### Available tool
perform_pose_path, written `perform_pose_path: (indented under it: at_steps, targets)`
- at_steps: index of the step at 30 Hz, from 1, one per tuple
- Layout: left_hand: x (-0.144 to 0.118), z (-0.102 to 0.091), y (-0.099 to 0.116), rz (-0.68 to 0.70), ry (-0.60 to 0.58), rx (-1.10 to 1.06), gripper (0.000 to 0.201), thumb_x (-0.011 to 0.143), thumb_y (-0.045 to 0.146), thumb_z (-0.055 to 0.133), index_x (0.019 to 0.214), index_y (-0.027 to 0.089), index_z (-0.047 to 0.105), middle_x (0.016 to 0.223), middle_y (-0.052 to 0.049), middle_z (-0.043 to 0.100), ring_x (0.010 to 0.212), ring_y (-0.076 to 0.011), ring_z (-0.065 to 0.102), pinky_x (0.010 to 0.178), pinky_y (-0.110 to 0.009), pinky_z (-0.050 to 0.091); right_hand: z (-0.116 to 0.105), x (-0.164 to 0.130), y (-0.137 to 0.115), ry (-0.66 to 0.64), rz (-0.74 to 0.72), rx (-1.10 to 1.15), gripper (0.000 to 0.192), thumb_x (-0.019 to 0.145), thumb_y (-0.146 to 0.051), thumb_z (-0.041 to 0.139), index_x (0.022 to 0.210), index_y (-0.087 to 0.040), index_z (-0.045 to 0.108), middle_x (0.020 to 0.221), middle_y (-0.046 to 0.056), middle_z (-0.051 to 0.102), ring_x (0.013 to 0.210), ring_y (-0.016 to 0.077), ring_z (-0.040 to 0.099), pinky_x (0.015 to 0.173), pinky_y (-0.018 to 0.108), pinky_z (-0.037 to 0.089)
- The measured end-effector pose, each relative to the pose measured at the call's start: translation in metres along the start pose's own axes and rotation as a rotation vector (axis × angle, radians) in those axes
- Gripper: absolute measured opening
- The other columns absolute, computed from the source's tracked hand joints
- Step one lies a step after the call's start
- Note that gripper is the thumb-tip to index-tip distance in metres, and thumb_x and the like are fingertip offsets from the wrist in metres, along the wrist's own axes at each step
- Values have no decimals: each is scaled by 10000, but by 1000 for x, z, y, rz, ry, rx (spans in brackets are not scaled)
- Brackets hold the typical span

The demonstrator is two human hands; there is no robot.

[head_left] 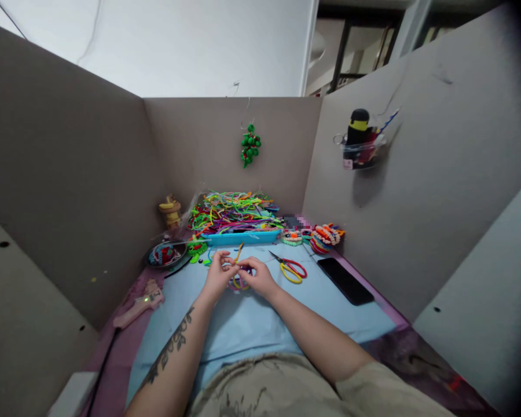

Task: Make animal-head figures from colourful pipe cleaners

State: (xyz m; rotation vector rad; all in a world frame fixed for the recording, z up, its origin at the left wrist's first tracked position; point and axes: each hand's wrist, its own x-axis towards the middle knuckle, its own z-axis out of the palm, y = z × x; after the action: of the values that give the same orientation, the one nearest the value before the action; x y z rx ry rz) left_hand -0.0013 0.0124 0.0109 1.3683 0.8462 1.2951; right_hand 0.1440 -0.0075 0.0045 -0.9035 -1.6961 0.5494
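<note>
My left hand (219,275) and my right hand (259,279) meet over the middle of the blue cloth, fingertips pinched close together. Between them is a small rounded piece of bent pipe cleaners (238,284), purple, pink and yellow. One orange-yellow pipe cleaner end (239,250) sticks up above the fingers. Both hands are closed on this piece, and the fingers hide part of it. Just right of my right hand lie scissors (292,270) with one red and one yellow handle, blades pointing up and left.
Behind my hands, a blue tray (243,237) overflows with colourful pipe cleaners (234,211). A green frog-like figure (196,248) and a dark bowl (147,259) stand left. A pink glue gun (139,306) lies nearer. A phone (345,282) and orange-white craft pieces (325,236) are right. Partitions enclose the table.
</note>
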Motion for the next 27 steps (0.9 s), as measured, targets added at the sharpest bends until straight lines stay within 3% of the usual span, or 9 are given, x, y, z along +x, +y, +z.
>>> perform_pose_path:
  at_steps: [17,27]
  targets:
    - [-1,1,2,-31,26,5,514,592,246,709,983,200,379,763,43,515,551,-61,526,551,-204,424,1,-1,2,25,6,-2,169,729,-190,572,885,-179,634,797,29,597,738,136,533,678,250,430]
    - [0,1,0,-22,26,36,504,591,240,703,978,194,382,771,36,513,561,-66,522,564,-217,424,0,0,2,-31,17,9,158,723,-174,577,869,-180,638,819,33,608,785,150,541,716,268,424]
